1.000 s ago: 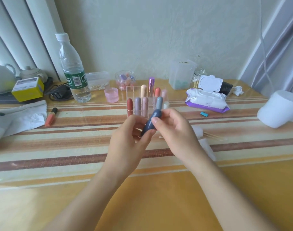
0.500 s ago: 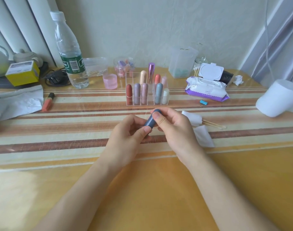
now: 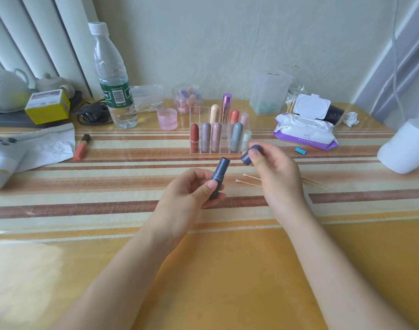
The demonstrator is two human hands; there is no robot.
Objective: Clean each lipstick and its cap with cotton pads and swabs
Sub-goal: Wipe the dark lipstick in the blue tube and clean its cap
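My left hand [image 3: 191, 191] grips the lower body of a dark blue lipstick [image 3: 218, 175], uncapped and tilted up to the right. My right hand [image 3: 272, 170] pinches its dark blue cap [image 3: 250, 154], held a short way off to the right and above. Behind them a clear acrylic organizer [image 3: 221, 148] holds several capped lipsticks in pastel colours. Cotton swabs [image 3: 249, 181] lie on the table under my right hand. A loose orange lipstick [image 3: 81, 146] lies to the left.
A water bottle [image 3: 113, 77], pink cup [image 3: 167, 119], wet wipes pack [image 3: 306, 129], swab jar [image 3: 293, 96], clear box [image 3: 270, 91] and white roll [image 3: 408, 146] line the back and right. Yellow box [image 3: 47, 106], teapot and paper [image 3: 44, 146] sit left.
The cap has come off the dark blue lipstick: my right hand pulled it away to the right while my left kept the body. The camera view shifted slightly.
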